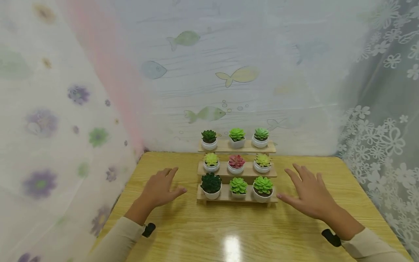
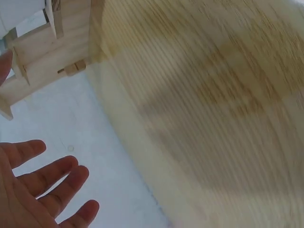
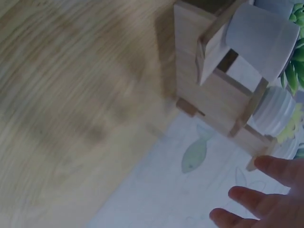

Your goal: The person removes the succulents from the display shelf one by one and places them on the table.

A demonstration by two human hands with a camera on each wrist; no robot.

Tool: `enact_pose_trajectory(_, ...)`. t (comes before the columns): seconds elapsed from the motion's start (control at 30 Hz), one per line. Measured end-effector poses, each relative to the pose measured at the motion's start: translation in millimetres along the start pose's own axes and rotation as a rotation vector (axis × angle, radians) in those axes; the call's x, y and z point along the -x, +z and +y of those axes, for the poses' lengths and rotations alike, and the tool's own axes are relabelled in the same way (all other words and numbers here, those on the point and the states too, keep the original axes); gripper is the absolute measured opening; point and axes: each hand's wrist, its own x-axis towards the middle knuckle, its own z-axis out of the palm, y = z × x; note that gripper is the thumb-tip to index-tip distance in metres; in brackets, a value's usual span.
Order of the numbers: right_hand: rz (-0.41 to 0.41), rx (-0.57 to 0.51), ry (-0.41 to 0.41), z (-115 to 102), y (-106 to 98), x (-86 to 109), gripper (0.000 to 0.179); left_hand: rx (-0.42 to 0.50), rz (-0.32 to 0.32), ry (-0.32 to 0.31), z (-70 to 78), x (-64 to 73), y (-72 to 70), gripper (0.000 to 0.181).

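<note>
A three-tier wooden stand holds several small potted succulents in white pots, three on each tier. On the bottom tier sit a dark green one and two bright green ones; the middle tier has a red succulent between two yellow-green ones. Left of the stand, my left hand hovers over the table with fingers spread, holding nothing. To its right, my right hand is likewise spread and empty, its thumb near the bottom tier's right end. Both wrist views show the stand's stepped side close by the fingers.
The stand is on a yellow wood-grain table. Behind it hangs a pale curtain printed with fish, and flower-patterned sheets flank the table. Each wrist wears a black strap.
</note>
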Motion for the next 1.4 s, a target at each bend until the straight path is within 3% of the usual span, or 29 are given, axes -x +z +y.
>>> enact_pose_trajectory(0.2, 0.06, -0.056, -0.021, -7.4, 11.3, -3.9, 0.089, 0.222, -0.045, -0.066, 11.9, -5.7, 14.0, 0.102)
enact_pose_trajectory(0.43, 0.11, -0.088, -0.056, -12.9, 22.7, -5.6, 0.087, 0.424, -0.04, -0.121, 22.0, -7.2, 30.1, 0.081)
enact_pose_trajectory(0.63, 0.143, -0.104, -0.066, -16.6, 27.2, -10.2, 0.085, 0.606, -0.042, -0.177, 25.8, -7.0, 46.0, 0.076)
enact_pose_trajectory(1.0, 0.197, -0.192, -0.007, -20.8, 13.1, -32.1, 0.074, 0.945, -0.054, -0.241, 38.9, -7.5, 72.5, 0.059)
enact_pose_trajectory(1.13, 0.245, -0.228, -0.008, -22.1, 6.6, -45.8, 0.072, 1.029, -0.049, -0.253, 42.4, -7.6, 77.2, 0.054)
enact_pose_trajectory(1.4, 0.275, -0.328, 0.024, -25.5, -7.8, -75.9, 0.073, 1.239, -0.111, -0.213, 39.9, -6.7, 84.5, 0.054)
